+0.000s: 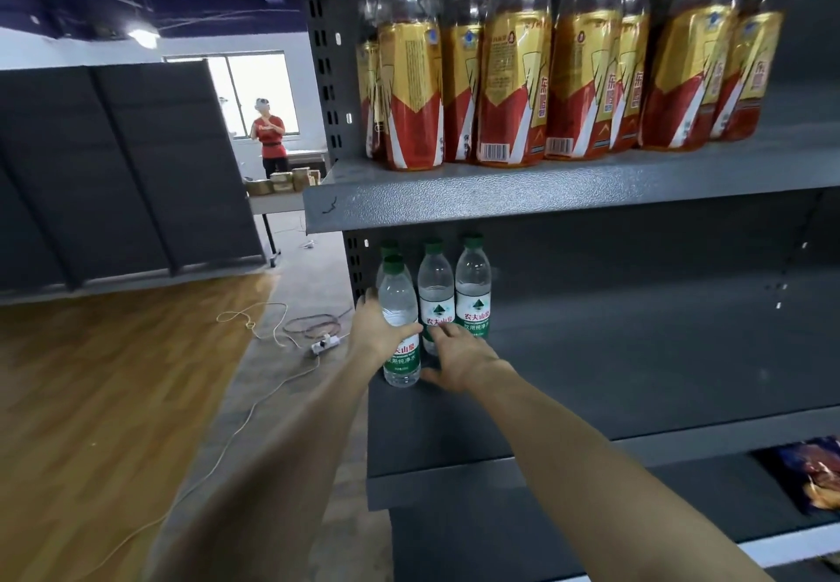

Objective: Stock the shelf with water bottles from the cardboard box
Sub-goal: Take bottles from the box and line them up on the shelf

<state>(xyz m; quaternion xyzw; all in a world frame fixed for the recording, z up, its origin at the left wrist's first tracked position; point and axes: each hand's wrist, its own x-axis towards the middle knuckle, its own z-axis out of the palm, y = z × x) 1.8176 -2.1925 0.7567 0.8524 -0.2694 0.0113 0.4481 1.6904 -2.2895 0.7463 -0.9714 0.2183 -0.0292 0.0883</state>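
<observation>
The left hand (379,327) holds the front bottle (400,322) in its grip, fingers behind it and thumb across the label, with the bottle upright and its base on the middle shelf (591,354), apparently being set down at the front left corner. The right hand (459,361) is released and holds nothing; its straight fingers reach toward the foot of a second bottle (435,299) just behind and beside the first, probably to nudge it into line, though actual contact is too close to call. A third bottle (473,290) stands touching the second on its right, and a fourth (389,248) shows only its green cap behind the front one. All carry green caps and white and green labels turned outward, grouped tight against the shelf's left upright so that rows can fill rightward; most of this shelf is bare. The shelf above carries tall drink bottles (513,76) with gold and red labels. A snack bag (818,477) lies on the shelf below, at right. The cardboard box is out of view. To the left, cables and a power strip (325,344) lie on the floor, and a person in a red top (272,136) stands far back by a window.
</observation>
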